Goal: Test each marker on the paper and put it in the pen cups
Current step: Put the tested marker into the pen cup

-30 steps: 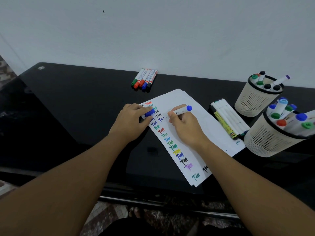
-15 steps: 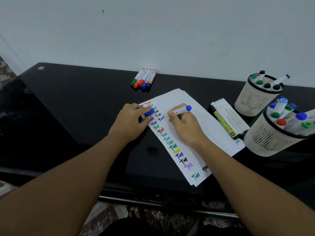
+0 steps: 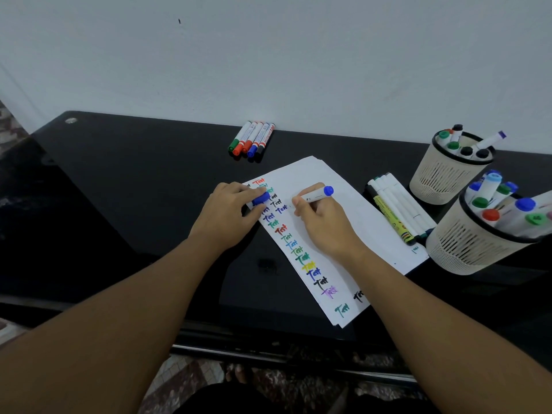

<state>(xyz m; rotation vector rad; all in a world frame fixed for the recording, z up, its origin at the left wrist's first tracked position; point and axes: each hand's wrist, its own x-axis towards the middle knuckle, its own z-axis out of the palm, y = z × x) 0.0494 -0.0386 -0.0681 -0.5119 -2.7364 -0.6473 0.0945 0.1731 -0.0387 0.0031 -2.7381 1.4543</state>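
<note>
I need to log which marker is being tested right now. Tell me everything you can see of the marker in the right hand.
The marker has a white barrel, plastic by its look, with small dark print and a blue end cap pointing up and right. It lies tilted, tip down-left toward the paper, beside a blue "Test" mark. The right hand grips it in a writing hold; its fingers hide the tip. The left hand holds a blue cap.

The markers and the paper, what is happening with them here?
A person is testing markers. The right hand grips a blue marker with its tip at the paper, while the left hand holds the blue cap and rests on the sheet. Two pen cups on the right already hold markers; five more lie near the wall.
</note>
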